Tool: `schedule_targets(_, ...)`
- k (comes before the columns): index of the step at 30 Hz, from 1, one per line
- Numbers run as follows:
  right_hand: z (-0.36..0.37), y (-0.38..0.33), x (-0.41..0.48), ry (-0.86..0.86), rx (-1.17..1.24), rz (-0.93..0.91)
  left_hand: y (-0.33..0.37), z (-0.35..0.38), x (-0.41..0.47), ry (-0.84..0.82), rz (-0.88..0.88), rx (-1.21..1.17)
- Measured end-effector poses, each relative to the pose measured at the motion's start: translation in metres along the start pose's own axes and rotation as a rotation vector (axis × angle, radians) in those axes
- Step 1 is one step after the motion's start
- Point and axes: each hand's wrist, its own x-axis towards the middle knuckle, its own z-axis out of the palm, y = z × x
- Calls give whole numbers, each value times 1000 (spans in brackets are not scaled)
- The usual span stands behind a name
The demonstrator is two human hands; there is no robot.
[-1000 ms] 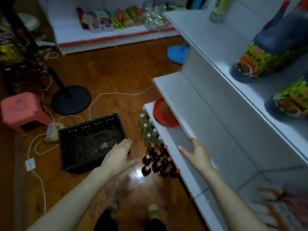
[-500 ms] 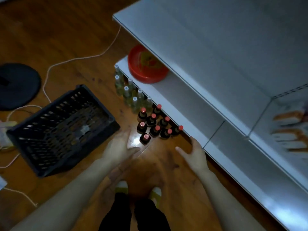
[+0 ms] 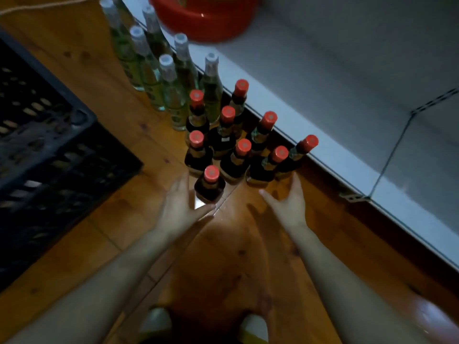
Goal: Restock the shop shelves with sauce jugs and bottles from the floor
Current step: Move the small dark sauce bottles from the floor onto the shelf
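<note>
Both hands are hovering open above the floor (image 3: 238, 256), fingers straight, holding nothing. Left hand (image 3: 181, 207) is sitting just beside the nearest red-capped bottle (image 3: 210, 184); right hand (image 3: 289, 203) is just short of the dark bottle cluster (image 3: 224, 137). Clear bottles (image 3: 169, 90) are standing beyond, with the shelf (image 3: 335, 95) to the right of the right hand.

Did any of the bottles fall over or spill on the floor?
No, nothing stands out. The red-capped bottles all stand upright, bunched on the wooden floor by the shelf, and the clear bottles behind them do too. The shiny patch near the left hand looks like light glare, not a spill.
</note>
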Motion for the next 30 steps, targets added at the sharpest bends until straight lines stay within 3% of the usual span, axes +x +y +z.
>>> schedule_targets(12,87,71,58,167,117,-24,-58,95,53,186,148,-202)
schedule_targets(23,97,71,62,256,206,4,-53,94,58,237,143,-281)
schedule_targets(30,53,38,0,209,209,116,-19,49,11,188,41,-321)
